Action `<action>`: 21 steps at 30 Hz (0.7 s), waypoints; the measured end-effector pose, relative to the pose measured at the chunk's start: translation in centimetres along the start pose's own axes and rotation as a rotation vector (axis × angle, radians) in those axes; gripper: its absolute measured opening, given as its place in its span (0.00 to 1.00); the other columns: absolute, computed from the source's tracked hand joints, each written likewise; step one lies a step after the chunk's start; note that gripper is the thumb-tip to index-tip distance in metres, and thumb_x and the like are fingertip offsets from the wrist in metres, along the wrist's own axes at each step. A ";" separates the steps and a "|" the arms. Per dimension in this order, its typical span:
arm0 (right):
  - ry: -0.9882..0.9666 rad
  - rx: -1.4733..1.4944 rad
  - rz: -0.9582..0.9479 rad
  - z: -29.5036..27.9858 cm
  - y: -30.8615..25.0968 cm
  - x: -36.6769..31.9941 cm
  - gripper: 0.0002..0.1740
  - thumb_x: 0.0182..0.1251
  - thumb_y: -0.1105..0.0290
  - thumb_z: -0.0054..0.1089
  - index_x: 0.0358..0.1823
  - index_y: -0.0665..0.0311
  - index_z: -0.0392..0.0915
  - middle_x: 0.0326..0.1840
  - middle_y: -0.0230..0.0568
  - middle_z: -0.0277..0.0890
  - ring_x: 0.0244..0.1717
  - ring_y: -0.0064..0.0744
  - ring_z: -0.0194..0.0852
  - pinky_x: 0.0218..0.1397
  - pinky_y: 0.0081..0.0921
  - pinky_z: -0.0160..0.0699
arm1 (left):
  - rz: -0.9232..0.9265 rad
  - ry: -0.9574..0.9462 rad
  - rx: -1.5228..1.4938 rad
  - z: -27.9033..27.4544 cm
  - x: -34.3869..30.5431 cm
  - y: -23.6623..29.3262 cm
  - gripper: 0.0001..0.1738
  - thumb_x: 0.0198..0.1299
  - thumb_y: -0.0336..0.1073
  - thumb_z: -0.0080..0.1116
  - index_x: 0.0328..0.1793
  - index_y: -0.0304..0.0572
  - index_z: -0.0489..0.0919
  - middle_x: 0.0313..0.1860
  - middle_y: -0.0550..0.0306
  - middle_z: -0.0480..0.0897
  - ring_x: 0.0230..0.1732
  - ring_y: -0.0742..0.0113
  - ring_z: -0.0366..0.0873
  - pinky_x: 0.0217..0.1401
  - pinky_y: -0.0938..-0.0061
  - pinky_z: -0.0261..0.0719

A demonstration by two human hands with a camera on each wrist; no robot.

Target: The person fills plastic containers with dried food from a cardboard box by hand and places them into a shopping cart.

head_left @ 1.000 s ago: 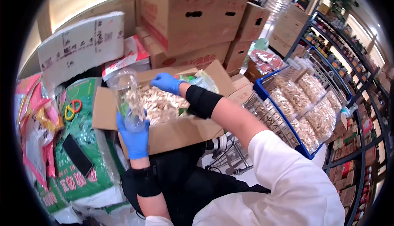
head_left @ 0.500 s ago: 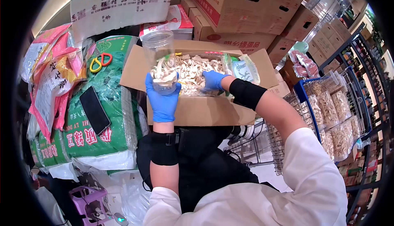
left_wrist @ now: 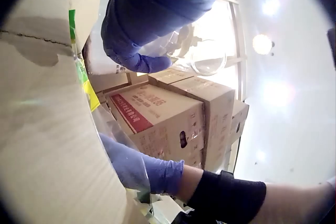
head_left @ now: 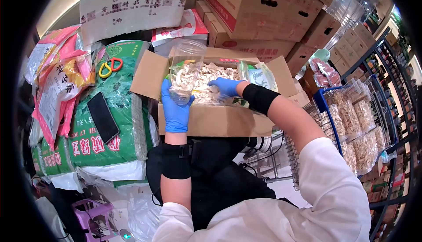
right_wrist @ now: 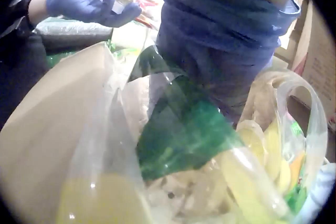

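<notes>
My left hand (head_left: 175, 105), in a blue glove, grips a clear plastic jar (head_left: 184, 69) partly filled with pale dried slices and holds it above the near left part of an open cardboard box (head_left: 211, 121). The box holds a bag of the same pale slices (head_left: 209, 81). My right hand (head_left: 223, 87), also gloved, reaches down into those slices; its fingers are buried among them. In the left wrist view the left hand (left_wrist: 152, 19) wraps the jar (left_wrist: 202, 50) from below. In the right wrist view the right hand (right_wrist: 223, 50) sits inside the clear bag (right_wrist: 173, 145).
Green sacks (head_left: 112, 123) lie left of the box, with a black phone (head_left: 103, 117) and scissors (head_left: 110, 66) on them. Stacked cartons (head_left: 263, 9) stand behind. A blue-rimmed wire cart (head_left: 347, 119) with filled jars stands at the right, shelves (head_left: 395, 88) beyond it.
The view has swung down and left onto the box. My left hand has tilted the jar over the box. My right hand has moved from the box's far side into the slices.
</notes>
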State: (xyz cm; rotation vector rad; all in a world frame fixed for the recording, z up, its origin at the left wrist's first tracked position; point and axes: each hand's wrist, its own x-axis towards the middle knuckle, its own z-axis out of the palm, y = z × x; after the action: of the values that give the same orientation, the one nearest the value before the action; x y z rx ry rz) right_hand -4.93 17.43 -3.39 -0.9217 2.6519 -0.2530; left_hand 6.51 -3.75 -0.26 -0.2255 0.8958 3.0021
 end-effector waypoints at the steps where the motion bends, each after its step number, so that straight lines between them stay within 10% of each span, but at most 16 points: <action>1: -0.036 -0.010 -0.020 -0.5 -0.2 -0.3 0.35 0.46 0.63 0.63 0.60 0.56 0.61 0.52 0.58 0.67 0.54 0.53 0.66 0.55 0.38 0.66 | 0.005 -0.001 -0.003 -0.1 0.0 0.0 0.27 0.56 0.61 0.44 0.57 0.60 0.68 0.53 0.64 0.72 0.48 0.68 0.71 0.38 0.69 0.73; 3: 0.017 -0.034 -0.070 -1.2 -0.6 -1.2 0.23 0.47 0.70 0.58 0.49 0.60 0.69 0.46 0.55 0.72 0.49 0.51 0.70 0.50 0.37 0.68 | -0.012 0.041 0.038 -0.2 0.2 -0.2 0.26 0.55 0.61 0.47 0.55 0.59 0.69 0.51 0.64 0.73 0.46 0.69 0.71 0.36 0.71 0.74; 12: 0.251 0.270 0.042 -7.0 -0.5 -3.8 0.25 0.44 0.66 0.69 0.46 0.60 0.70 0.44 0.41 0.73 0.45 0.37 0.72 0.50 0.31 0.72 | 0.194 0.178 0.206 -0.2 0.8 -1.2 0.23 0.57 0.55 0.49 0.54 0.54 0.70 0.47 0.65 0.75 0.44 0.73 0.73 0.33 0.77 0.74; 21: 0.197 1.357 -0.055 -13.4 -1.8 -5.2 0.20 0.56 0.72 0.59 0.51 0.60 0.66 0.46 0.33 0.70 0.47 0.26 0.71 0.49 0.26 0.75 | 0.218 0.167 0.281 -0.4 0.6 -1.3 0.21 0.56 0.53 0.54 0.50 0.54 0.67 0.50 0.64 0.70 0.50 0.72 0.66 0.35 0.74 0.74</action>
State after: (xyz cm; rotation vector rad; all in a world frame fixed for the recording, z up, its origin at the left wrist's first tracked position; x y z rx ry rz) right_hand -4.85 20.08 10.89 -0.4509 1.8324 -1.8717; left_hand 5.98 -2.93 -1.41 -0.4038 1.4307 3.0308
